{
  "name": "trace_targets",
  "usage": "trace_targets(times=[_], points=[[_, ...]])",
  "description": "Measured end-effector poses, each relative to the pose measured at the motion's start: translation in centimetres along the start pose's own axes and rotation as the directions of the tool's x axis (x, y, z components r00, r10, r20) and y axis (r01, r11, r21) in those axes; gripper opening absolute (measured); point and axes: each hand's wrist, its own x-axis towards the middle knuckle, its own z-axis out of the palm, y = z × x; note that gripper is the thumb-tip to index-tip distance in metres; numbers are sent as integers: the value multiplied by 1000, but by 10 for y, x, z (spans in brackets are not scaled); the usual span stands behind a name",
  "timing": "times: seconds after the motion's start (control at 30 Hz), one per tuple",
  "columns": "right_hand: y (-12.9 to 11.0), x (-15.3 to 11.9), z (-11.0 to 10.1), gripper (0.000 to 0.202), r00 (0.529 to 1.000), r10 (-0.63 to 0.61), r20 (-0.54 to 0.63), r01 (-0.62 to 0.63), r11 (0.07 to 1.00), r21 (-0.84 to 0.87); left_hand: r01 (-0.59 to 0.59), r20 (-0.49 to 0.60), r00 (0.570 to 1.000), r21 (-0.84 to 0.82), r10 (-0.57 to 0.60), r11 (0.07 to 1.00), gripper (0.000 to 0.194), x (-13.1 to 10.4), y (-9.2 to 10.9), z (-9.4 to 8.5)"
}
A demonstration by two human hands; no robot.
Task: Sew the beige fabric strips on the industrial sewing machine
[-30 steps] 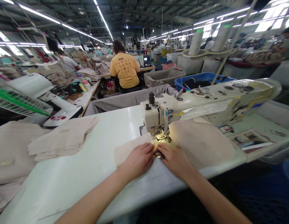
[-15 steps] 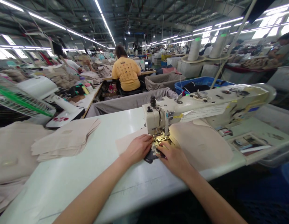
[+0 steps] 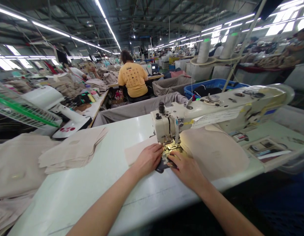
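My left hand (image 3: 149, 159) lies over a small beige fabric piece (image 3: 133, 152), its fingers stretched flat close to the needle area. To the right of it, my right hand (image 3: 185, 167) rests by the sewing machine's metal plate (image 3: 173, 147), with thumb and fingers apart and slightly bent. Above both hands stands the head of the white sewing machine (image 3: 161, 126). A larger beige fabric piece (image 3: 216, 157) spreads under the machine arm, beyond my right hand. My fingertips partly cover the fabric edge at the presser foot.
Stacked beige fabric pieces (image 3: 73, 149) lie on the left of the pale table (image 3: 110, 183). More cloth (image 3: 16, 164) is piled beside them. A white fan (image 3: 44, 98) stands behind. Ahead sits a person in a yellow shirt (image 3: 133, 79). A blue basket (image 3: 213, 84) is behind the machine.
The whole view has shifted slightly, with table and machine now a little farther right. Both hands stay at the needle area, with hardly any movement relative to the machine.
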Motion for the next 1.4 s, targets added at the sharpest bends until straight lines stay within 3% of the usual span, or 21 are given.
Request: trace_targets(times=[0.3,0.43,0.57,0.77,0.83,0.87,0.97,1.03,1.23,1.37,1.4], points=[[2,-2,3,27,998,10,-58,-11,1000,-27,85,-27,996,-11,-85,996,32,-3,2,7],[7,-5,11,22,982,45,-182,-56,997,-56,89,10,996,11,-89,996,35,-20,25,2],[10,-6,14,21,974,0,-225,-21,996,-87,146,73,987,14,-146,989,38,-36,47,-9],[12,-8,14,22,959,8,-283,-12,1000,-13,142,179,976,-81,-125,987,39,-29,27,-30],[15,-10,13,25,950,24,-312,-6,998,58,250,204,944,78,-261,965,32,-28,18,-34],[16,-10,12,28,945,32,-325,0,995,98,342,199,904,195,-378,919,28,-28,16,-35],[20,-13,10,33,942,42,-334,34,975,218,569,127,720,453,-682,686,28,-32,17,-36],[22,-15,9,36,953,21,-301,67,958,278,622,100,649,501,-754,601,29,-35,21,-37],[19,-25,7,44,974,-123,-188,180,928,326,647,109,593,525,-798,553,31,-39,30,-42],[12,-30,3,48,987,-151,-60,161,962,220,660,118,569,524,-814,538,31,-40,33,-46],[11,-31,2,48,988,-150,-28,152,971,186,657,112,580,521,-807,545,30,-39,34,-46]])
